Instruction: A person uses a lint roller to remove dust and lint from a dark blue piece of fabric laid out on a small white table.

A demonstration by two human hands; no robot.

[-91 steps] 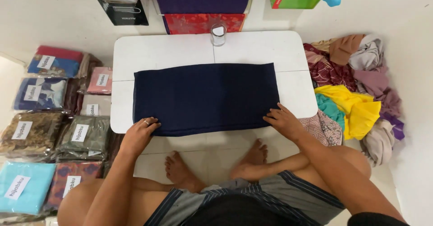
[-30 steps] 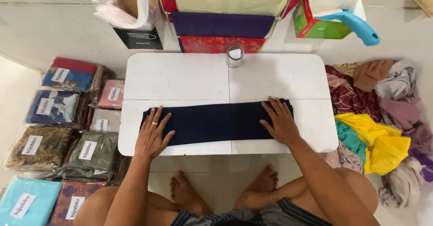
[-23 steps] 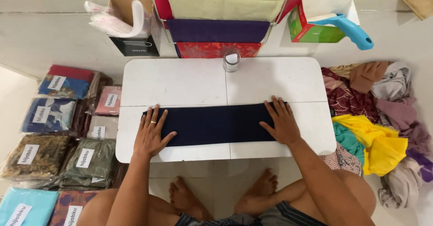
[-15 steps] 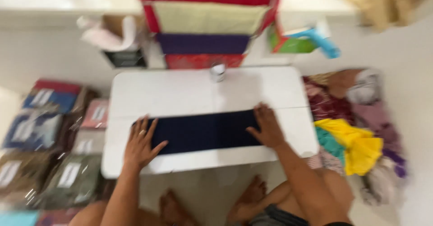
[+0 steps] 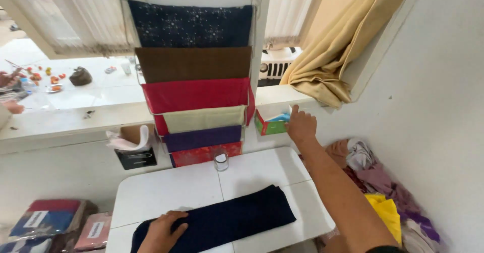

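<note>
Head view is showing the person's left hand [image 5: 162, 232] lying flat on the near left end of a folded navy cloth [image 5: 222, 220], fingers spread loosely and gripping nothing, just pressing on the fabric. That cloth is stretching as a long strip across the front part of a white worktop [image 5: 166, 190], running slightly upward toward the right. The right hand [image 5: 301, 125] is reaching out well beyond the worktop to a green box [image 5: 269, 125] sitting on the white ledge under the window; its fingers are extending loosely over the box's open top, and I cannot tell whether they are closing on the blue item inside. A small clear glass [image 5: 221, 160] is standing at the worktop's far edge. Behind it, a hanging rack of folded cloths [image 5: 194, 94] is showing navy, brown, red, cream, purple and patterned red layers. Loose coloured fabrics [image 5: 388, 197] are piling on the floor at right, and bagged cloths [image 5: 48, 222] are lying at left.
</note>
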